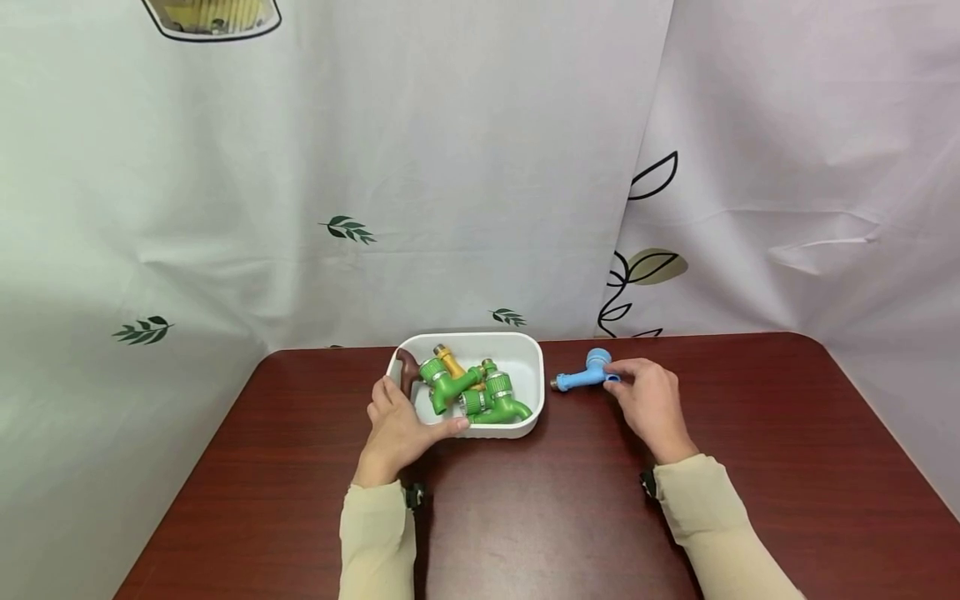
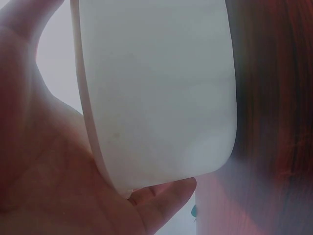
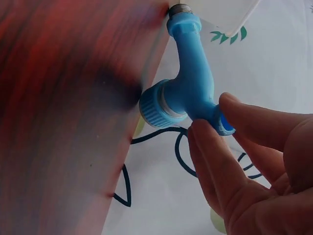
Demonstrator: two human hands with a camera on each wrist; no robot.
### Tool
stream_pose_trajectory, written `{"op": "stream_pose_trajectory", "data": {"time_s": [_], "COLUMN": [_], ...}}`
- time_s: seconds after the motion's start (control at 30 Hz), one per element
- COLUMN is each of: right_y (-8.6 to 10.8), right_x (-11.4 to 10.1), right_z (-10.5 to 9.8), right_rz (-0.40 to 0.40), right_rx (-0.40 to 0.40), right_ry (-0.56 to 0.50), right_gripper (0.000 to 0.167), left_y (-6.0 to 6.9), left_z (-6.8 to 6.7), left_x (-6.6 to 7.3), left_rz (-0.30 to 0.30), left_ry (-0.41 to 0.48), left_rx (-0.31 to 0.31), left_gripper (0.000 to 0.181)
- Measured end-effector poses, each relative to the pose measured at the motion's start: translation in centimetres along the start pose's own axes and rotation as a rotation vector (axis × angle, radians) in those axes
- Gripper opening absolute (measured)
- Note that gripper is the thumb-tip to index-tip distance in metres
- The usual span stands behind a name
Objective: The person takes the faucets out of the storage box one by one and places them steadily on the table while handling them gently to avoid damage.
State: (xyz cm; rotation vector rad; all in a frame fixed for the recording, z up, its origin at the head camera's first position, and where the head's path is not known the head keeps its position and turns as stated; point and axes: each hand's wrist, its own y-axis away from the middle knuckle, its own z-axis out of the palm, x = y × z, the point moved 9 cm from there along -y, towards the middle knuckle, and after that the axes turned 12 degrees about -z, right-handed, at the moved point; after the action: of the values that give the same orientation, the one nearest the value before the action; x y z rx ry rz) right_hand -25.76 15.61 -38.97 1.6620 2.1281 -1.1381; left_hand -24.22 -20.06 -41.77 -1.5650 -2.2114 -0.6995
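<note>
A white plastic tub (image 1: 529,354) stands at the table's back edge. In it lie several green taps (image 1: 450,386), a yellow tap (image 1: 448,360) and a brown tap (image 1: 407,372). My left hand (image 1: 397,433) grips the tub's front left corner, thumb along the front rim and fingers round the left side; the left wrist view shows the tub's outer wall (image 2: 161,98) up close. Right of the tub is a blue tap (image 1: 581,379) with a threaded metal end. My right hand (image 1: 651,404) pinches its spout between thumb and fingers. Whether the tap touches the table is unclear.
The dark red wooden table (image 1: 540,517) stretches in front and to both sides. Directly behind it hangs a white curtain (image 1: 465,167) printed with leaves.
</note>
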Motion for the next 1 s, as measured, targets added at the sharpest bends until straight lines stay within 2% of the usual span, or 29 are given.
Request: {"op": "stream_pose_trajectory", "data": {"time_s": [0.43, 0.73, 1.0], "right_y": [0.3, 0.3, 0.6], "right_x": [0.9, 0.8, 1.2], "right_z": [0.9, 1.4, 2.3], "right_rz": [0.083, 0.039, 0.079], "right_rx": [-0.141, -0.189, -0.275], "right_ry": [0.010, 0.020, 0.017], "right_gripper": [0.023, 0.021, 0.020], "left_y": [0.1, 0.1, 0.1], "left_z": [0.0, -0.1, -0.1], "left_x": [0.1, 0.1, 0.1], "left_rz": [-0.004, -0.004, -0.001], "left_ry": [-0.001, 0.000, -0.003], "left_rx": [-0.006, -0.001, 0.000], "left_gripper": [0.144, 0.144, 0.144]}}
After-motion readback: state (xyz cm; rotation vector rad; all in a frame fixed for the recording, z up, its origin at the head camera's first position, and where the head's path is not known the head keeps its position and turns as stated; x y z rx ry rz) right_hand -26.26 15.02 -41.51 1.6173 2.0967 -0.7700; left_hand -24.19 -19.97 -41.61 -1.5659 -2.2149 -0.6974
